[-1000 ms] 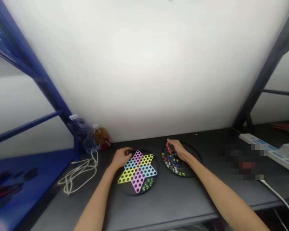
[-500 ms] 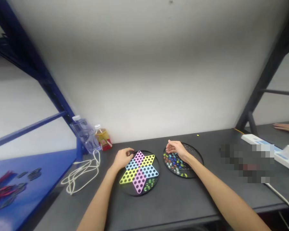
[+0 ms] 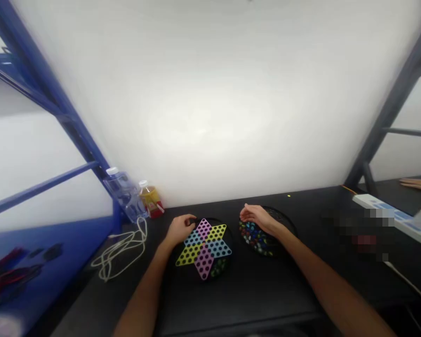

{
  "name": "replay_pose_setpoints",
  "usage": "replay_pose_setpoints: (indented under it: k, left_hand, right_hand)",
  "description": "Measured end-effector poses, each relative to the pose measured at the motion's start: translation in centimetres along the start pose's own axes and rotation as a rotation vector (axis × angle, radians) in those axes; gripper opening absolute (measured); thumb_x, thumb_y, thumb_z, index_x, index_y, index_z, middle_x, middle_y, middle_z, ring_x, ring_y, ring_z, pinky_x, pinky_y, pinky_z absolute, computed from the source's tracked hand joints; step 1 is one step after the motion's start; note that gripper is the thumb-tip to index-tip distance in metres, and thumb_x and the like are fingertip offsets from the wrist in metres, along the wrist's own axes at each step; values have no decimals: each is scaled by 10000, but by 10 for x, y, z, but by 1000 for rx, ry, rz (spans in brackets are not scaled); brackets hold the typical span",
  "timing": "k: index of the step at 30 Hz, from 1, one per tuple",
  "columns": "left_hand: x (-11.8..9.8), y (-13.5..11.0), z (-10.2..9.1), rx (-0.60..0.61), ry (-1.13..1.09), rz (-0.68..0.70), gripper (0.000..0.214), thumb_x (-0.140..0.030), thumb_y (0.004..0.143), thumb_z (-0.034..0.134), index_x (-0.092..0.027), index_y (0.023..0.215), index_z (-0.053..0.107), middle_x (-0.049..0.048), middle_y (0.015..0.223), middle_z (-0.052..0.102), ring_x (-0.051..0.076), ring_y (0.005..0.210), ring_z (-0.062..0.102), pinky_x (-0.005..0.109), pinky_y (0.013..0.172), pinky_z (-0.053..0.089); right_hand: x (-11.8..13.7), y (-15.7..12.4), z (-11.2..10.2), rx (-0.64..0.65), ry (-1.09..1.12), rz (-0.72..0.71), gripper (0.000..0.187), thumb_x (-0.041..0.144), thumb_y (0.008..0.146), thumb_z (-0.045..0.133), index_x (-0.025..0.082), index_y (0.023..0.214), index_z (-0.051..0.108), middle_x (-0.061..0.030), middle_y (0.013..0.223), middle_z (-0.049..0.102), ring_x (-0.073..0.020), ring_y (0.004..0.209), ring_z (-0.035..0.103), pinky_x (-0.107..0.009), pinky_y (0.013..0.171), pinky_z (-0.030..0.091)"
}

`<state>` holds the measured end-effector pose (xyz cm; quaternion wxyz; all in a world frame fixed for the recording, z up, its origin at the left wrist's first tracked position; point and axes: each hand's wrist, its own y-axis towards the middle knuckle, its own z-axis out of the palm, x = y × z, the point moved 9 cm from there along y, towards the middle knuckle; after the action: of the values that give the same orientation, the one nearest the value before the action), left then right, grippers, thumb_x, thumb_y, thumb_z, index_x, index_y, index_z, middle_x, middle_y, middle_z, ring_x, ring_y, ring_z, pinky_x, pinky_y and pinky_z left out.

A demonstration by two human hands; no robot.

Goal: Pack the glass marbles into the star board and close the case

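Observation:
A Chinese checkers board lies on the dark table, its star of pink, yellow and blue points full of holes, with green marbles in the gap at its lower right. At the board's upper left rim is my left hand, thumb and forefinger curled about the edge. To the right, a round black tray holds many coloured marbles, mostly on its left side. My right hand hovers over that tray with its fingers bent together; whatever they may hold is hidden.
A white cable lies coiled at left, below a clear bottle and a yellow-red bottle. On the right are a white power strip and a blurred-out patch. Another person's hand rests at the far right.
The wall looks brighter and the table darker. My right hand's fingers have drawn slightly closer together over the tray; my left hand stays at the board's rim.

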<state>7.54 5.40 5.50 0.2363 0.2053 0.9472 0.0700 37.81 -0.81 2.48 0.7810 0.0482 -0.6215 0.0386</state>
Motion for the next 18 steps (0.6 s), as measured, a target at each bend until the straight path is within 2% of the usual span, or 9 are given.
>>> replay_pose_setpoints:
  k: [8, 18]
  left_hand:
    - [-2, -1, -1, 1, 5, 1, 321, -256, 764, 575, -201, 1041, 729, -7, 674, 631, 140, 630, 555, 239, 622, 380]
    - [-6, -2, -2, -11, 10, 13, 319, -273, 767, 576, -206, 1037, 732, -1, 680, 628, 147, 647, 562, 241, 622, 382]
  right_hand:
    - [-5, 1, -7, -13, -96, 36, 413, 542, 855, 598, 143, 802, 688, -124, 844, 721, -199, 781, 680, -364, 818, 534]
    - [-1, 1, -2, 30, -201, -48, 461, 594, 831, 573, 151, 844, 701, -123, 913, 740, -229, 873, 684, -394, 864, 512]
